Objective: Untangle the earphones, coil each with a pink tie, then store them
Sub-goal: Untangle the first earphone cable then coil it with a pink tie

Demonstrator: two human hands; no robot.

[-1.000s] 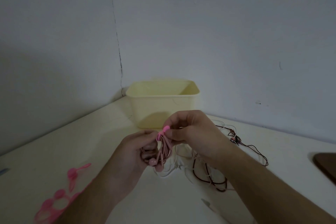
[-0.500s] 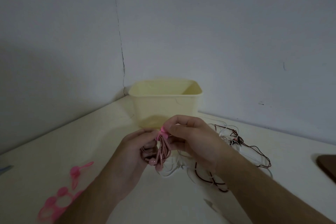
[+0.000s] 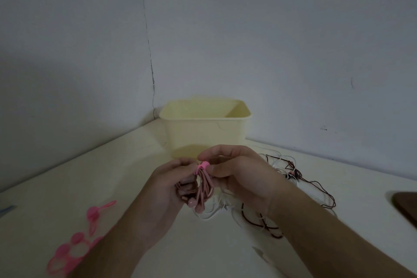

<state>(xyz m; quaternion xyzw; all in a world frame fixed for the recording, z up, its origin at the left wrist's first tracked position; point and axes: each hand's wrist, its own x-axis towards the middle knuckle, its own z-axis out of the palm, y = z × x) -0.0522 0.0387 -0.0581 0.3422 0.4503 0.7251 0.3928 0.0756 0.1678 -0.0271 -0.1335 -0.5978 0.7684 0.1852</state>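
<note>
A coiled pink earphone (image 3: 202, 192) hangs between both hands above the table, with a bright pink tie (image 3: 201, 166) wrapped round its top. My left hand (image 3: 168, 184) holds the coil from the left, fingers curled round the cords. My right hand (image 3: 240, 176) pinches the pink tie at the top with thumb and forefinger. Behind and to the right of the hands, a tangle of white and dark brown earphone cords (image 3: 291, 185) lies on the table. A pale yellow bin (image 3: 204, 128) stands open just beyond the hands.
Several spare pink ties (image 3: 79, 239) lie on the table at the lower left. A dark brown object (image 3: 406, 206) sits at the right edge. The bin stands in the corner where two grey walls meet. A small blue thing (image 3: 6, 210) shows at the far left.
The hands have stayed close together on the pink coil. The end of the tie that stuck up between the fingers now sits flatter round the coil's top.
</note>
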